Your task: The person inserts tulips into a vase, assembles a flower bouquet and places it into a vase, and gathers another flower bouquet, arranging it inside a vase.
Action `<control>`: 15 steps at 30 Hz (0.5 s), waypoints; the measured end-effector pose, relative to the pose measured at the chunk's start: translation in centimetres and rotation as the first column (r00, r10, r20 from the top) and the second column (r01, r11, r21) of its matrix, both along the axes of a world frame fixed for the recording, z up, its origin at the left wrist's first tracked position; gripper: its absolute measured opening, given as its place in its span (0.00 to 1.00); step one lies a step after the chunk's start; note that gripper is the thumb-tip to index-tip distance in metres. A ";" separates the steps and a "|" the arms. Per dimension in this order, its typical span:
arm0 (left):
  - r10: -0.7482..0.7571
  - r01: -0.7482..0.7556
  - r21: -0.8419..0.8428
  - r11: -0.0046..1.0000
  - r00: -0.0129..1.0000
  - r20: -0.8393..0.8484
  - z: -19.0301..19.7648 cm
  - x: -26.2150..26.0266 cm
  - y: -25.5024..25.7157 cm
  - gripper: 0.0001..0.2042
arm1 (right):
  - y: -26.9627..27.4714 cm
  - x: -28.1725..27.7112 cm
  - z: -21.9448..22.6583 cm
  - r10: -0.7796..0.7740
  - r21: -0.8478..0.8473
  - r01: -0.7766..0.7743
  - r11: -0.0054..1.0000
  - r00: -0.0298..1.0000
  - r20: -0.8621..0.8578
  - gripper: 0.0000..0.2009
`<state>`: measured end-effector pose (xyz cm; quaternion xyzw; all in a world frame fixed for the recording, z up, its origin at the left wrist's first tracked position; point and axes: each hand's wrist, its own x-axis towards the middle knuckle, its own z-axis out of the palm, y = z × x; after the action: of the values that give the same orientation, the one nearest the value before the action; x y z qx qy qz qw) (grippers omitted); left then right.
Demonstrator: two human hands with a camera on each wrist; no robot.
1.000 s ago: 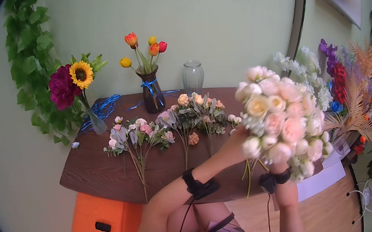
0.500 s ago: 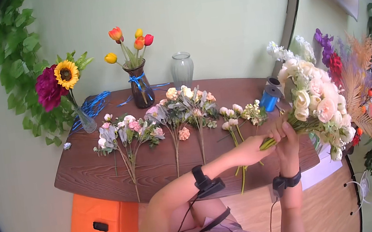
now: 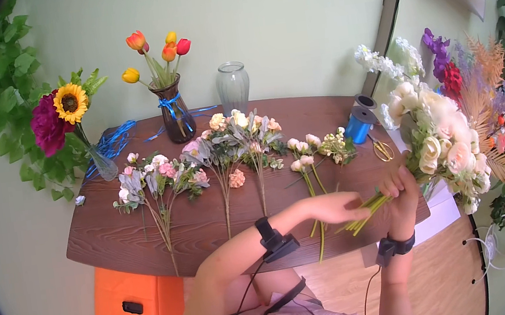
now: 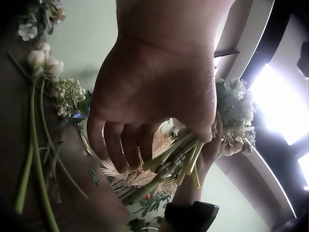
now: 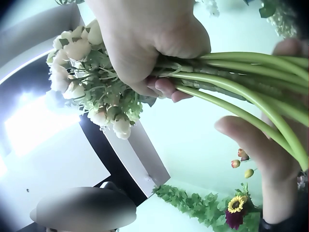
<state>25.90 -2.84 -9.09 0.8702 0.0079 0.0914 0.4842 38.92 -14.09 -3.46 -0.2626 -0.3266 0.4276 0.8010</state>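
My right hand (image 3: 403, 194) grips a bouquet of pale pink and white flowers (image 3: 450, 131) by its green stems. The blossoms lean right and the stem ends (image 3: 365, 214) point left. In the right wrist view, the fingers of my right hand (image 5: 154, 43) are curled round the stems (image 5: 241, 87). Beside the stem ends is my left hand (image 3: 336, 208), its thumb apart from them in that wrist view. In the left wrist view, my left hand (image 4: 149, 92) has its fingers loosely bent, the stems passing near its thumb.
Flower sprays (image 3: 161, 188) and short white-budded stems (image 3: 310, 182) lie on the brown table (image 3: 109, 233). Behind stand a tulip vase (image 3: 177, 116) and a clear glass vase (image 3: 233, 86). Blue ribbon spools (image 3: 360, 124) and scissors (image 3: 383, 150) are near the right edge.
The bouquet has swung right and tipped over, its stems now pointing left. My left hand has moved from among the blossoms to the stem ends, and its fingers have loosened from the stems.
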 end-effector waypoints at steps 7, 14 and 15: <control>0.429 -0.379 0.300 0.876 0.895 -0.121 -4.1 1.3 4.8 0.18 | -2.5 4.4 -1.8 -0.090 -0.073 0.094 0.993 0.994 0.064 0.06; 0.694 -0.403 0.630 0.664 0.646 -0.318 -2.6 -0.3 7.0 0.16 | -3.5 5.6 -2.7 -0.130 -0.077 0.138 0.987 0.987 0.095 0.07; 0.696 -0.404 0.614 0.678 0.621 -0.361 -2.5 -0.5 7.3 0.15 | -3.4 6.0 -3.2 -0.090 -0.019 0.094 0.995 0.987 0.133 0.08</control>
<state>25.38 4.44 -11.63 0.8970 0.4051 -0.0244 0.1749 44.92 -17.51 -6.64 -0.3152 -0.3608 0.3761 0.7931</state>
